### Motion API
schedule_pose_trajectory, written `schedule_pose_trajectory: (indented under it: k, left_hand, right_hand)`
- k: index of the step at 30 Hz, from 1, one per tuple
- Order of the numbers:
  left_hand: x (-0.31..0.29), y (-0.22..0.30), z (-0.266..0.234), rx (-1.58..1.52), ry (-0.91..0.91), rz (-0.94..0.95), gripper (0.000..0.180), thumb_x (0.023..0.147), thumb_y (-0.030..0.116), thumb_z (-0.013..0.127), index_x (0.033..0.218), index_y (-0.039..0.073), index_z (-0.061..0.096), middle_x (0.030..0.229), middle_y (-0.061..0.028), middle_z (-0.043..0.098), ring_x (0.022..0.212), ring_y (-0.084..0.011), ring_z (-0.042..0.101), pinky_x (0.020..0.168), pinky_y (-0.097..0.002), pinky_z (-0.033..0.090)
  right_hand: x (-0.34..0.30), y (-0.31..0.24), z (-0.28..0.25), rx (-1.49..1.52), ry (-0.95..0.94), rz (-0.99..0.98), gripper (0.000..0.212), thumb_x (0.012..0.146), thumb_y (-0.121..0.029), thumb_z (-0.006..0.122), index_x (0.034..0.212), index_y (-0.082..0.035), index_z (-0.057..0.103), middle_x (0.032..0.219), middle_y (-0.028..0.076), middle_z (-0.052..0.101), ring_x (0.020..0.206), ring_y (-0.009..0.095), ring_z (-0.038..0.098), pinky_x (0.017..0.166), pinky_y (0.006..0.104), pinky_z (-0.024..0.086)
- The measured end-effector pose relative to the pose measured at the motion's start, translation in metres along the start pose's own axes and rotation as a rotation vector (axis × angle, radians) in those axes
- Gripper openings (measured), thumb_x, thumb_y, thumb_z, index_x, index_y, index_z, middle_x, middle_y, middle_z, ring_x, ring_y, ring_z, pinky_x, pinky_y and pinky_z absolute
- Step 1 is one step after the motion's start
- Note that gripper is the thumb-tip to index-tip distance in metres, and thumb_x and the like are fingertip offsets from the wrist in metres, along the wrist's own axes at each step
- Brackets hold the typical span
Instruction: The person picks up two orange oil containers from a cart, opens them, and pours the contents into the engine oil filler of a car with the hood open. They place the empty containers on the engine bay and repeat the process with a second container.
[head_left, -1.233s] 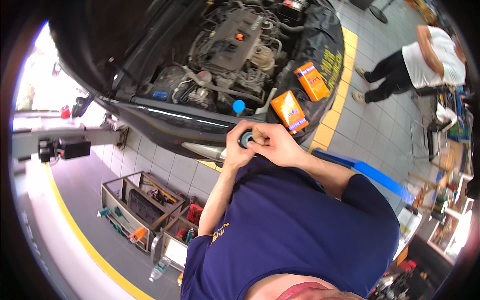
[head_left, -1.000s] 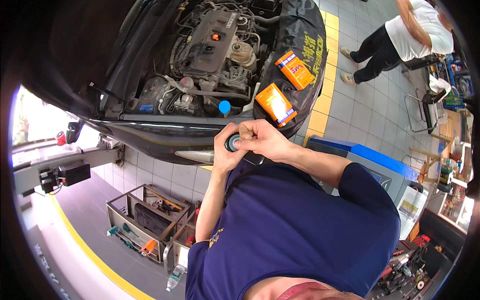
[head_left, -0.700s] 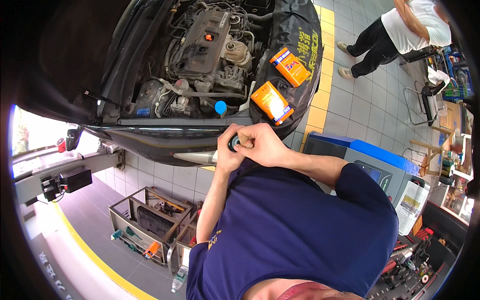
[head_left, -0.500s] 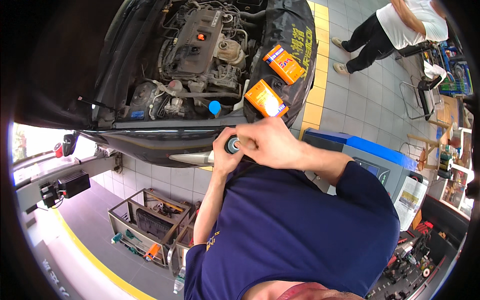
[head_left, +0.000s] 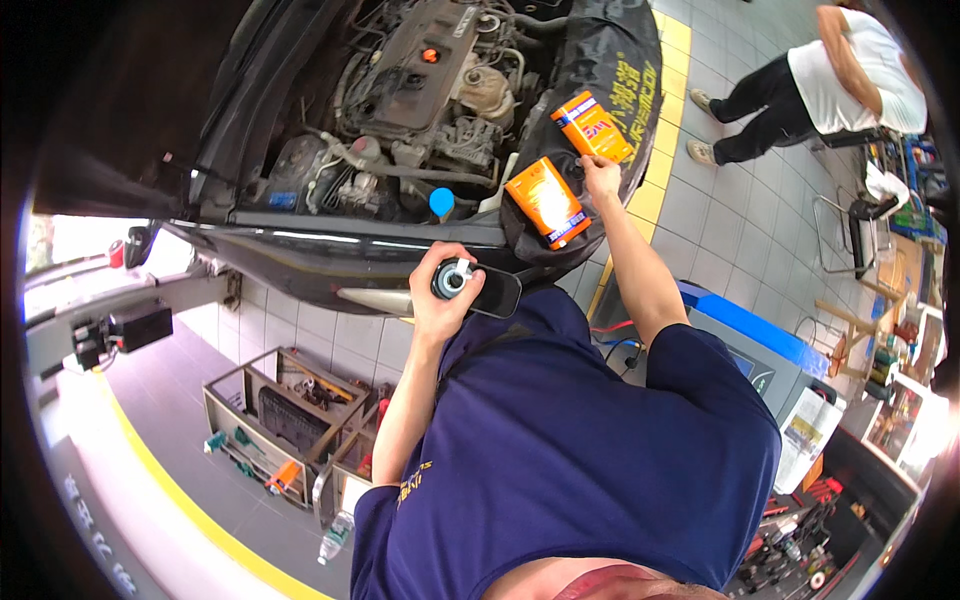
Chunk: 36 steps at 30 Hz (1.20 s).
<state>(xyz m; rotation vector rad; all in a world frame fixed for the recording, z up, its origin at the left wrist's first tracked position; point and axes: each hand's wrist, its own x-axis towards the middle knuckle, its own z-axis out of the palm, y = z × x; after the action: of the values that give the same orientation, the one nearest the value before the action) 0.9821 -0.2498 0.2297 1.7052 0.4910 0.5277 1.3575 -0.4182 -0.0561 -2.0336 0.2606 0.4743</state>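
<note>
My left hand (head_left: 440, 305) is closed around a dark bottle (head_left: 455, 280), seen from above with its round neck upward and a pale tab at the mouth. A flat black rectangular shape (head_left: 497, 294) extends to the right of the neck; whether it belongs to the bottle I cannot tell. My right hand (head_left: 602, 182) reaches out to the fender cover, fingers pinched together, between two orange boxes. It is at the lower edge of the far orange box (head_left: 592, 127), with the near orange box (head_left: 548, 203) to its left. Whatever its fingertips hold is too small to name.
A black fender cover (head_left: 640, 75) drapes the car's edge beside the open engine bay (head_left: 415, 85). A blue round cap (head_left: 441, 201) stands at the bay's front. A blue-topped grey machine (head_left: 755, 325) is right, a metal tool cart (head_left: 285, 410) lower left, and a person (head_left: 850, 80) upper right.
My right hand has left the bottle's top and moved up and right to the orange boxes. The bottle's neck and pale tab now show. My left hand keeps its hold.
</note>
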Motion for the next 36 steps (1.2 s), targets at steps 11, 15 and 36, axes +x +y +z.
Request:
schedule_pose_trajectory:
  k: [11,15,36]
  left_hand:
    - [0.037,0.044,-0.045,-0.094,0.243,-0.054,0.029,0.096,0.012,0.09,0.119,0.004,0.075,0.107,-0.0012,0.079,0.103,-0.0103,0.07,0.095,-0.03,0.056]
    - [0.057,0.077,-0.065,-0.318,0.362,-0.132,0.025,0.097,0.016,0.095,0.113,0.008,0.076,0.101,0.0042,0.073,0.096,-0.0069,0.066,0.09,-0.0271,0.053]
    - [0.11,0.124,-0.065,-0.357,0.7,-0.079,0.043,0.095,0.026,0.099,0.117,-0.005,0.076,0.1,-0.0086,0.082,0.089,-0.0135,0.073,0.079,-0.0335,0.061]
  right_hand:
    - [-0.027,-0.003,0.015,-0.204,0.133,-0.081,0.033,0.097,-0.034,0.091,0.117,-0.009,0.094,0.115,0.018,0.09,0.11,0.039,0.086,0.102,0.0512,0.066]
    - [-0.04,-0.013,0.015,-0.171,0.206,-0.241,0.033,0.101,-0.035,0.089,0.117,-0.006,0.093,0.11,0.016,0.09,0.106,0.035,0.086,0.098,0.0477,0.065]
    - [-0.313,-0.296,0.02,0.382,-1.152,-0.871,0.087,0.089,-0.015,0.105,0.16,0.001,0.057,0.143,0.011,0.076,0.138,0.019,0.07,0.123,0.041,0.054]
